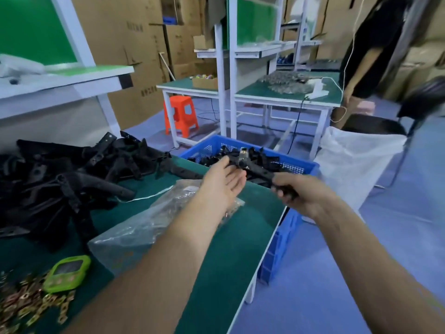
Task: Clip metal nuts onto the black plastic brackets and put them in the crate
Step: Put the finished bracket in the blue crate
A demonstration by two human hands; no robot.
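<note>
Bracket (pixel 260 171), long black plastic (shiny nut (pixel 243 154) clipped on), gripped by right hand (pixel 303 196); left hand (pixel 222 182) open, flat.

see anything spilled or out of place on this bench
Loose metal nuts lie scattered on the table, at its near left corner beside the green timer, outside the plastic bag. Nothing looks damaged.

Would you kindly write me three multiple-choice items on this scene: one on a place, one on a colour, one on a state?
1. Where do the loose metal nuts lie? A on the floor; B on the table; C on a chair.
2. What colour is the crate? A blue; B orange; C white.
3. The right hand is: A open; B gripping the black bracket; C in a pocket.
Answers: 1B, beside the green timer; 2A, blue mesh walls; 3B, it curls round the bracket's end.
</note>
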